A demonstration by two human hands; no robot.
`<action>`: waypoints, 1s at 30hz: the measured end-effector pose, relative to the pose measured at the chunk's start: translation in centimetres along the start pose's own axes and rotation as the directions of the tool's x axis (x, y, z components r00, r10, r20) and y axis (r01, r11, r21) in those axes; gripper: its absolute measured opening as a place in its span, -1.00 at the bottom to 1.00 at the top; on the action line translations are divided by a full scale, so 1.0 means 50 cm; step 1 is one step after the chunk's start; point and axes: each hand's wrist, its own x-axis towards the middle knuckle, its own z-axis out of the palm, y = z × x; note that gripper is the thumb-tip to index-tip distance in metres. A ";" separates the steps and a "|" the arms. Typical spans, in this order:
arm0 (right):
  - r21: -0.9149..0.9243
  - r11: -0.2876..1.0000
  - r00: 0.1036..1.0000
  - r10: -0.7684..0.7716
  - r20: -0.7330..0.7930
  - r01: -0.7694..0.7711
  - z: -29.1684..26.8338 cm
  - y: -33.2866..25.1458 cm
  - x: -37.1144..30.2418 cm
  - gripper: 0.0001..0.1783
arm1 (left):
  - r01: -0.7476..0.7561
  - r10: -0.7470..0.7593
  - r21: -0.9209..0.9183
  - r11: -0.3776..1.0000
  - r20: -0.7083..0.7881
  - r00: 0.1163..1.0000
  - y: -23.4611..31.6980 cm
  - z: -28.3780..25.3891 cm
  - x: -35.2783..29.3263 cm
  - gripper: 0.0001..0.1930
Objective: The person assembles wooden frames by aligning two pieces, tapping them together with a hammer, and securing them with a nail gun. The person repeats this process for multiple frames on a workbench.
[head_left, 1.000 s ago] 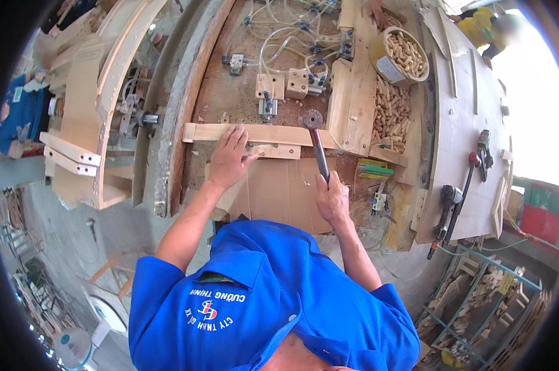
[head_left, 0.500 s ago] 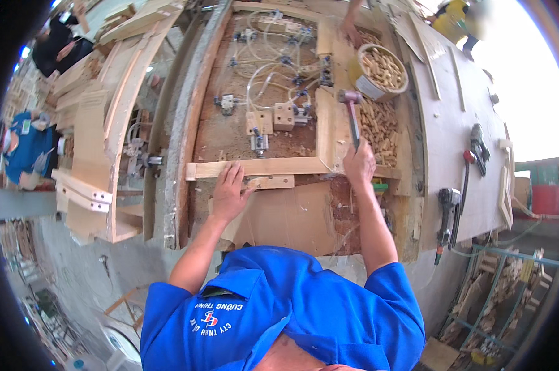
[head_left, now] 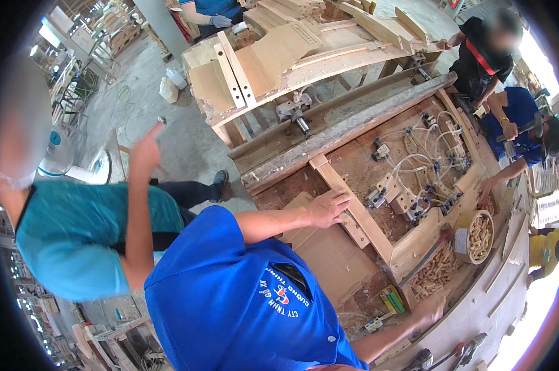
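Note:
My left hand (head_left: 329,208) rests at the near edge of a pale wooden rail (head_left: 361,213), fingers bent over it. A short wooden piece with holes (head_left: 355,231) lies along the rail's near side, partly under that hand. My right hand (head_left: 429,309), smeared by motion, is near the table's right side, past the loose wooden dowels (head_left: 437,272); its fingers cannot be made out. Apart from it lies a hammer (head_left: 420,262), its dark handle slanting beside the dowels. A white bucket (head_left: 475,237) full of dowels stands beyond them.
Clear hoses and pneumatic fittings (head_left: 425,167) fill the framed area beyond the rail. A person in teal (head_left: 100,232) stands close at my left, one arm raised. Co-workers (head_left: 517,123) work at the far right. Power tools (head_left: 468,349) lie at lower right.
The view has swung left, bringing the person in teal into sight. My right hand has let go of the hammer and moved away from it. My left hand stays at the rail.

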 end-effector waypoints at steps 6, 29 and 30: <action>-0.028 0.814 0.794 0.559 -0.239 -0.581 0.011 0.215 -0.201 -0.44 | 0.091 -0.091 -0.002 0.996 0.019 0.996 0.037 -0.002 -0.034 -0.32; 0.710 0.211 0.672 0.577 0.465 -0.672 -0.203 0.333 -0.276 -0.39 | -0.031 0.094 -0.401 0.916 0.139 0.986 0.142 0.032 -0.050 -0.62; 0.745 0.212 0.756 0.378 0.534 -0.632 -0.249 0.358 -0.262 -0.42 | 0.018 0.068 -0.460 0.888 0.169 0.983 0.152 0.036 -0.055 -0.61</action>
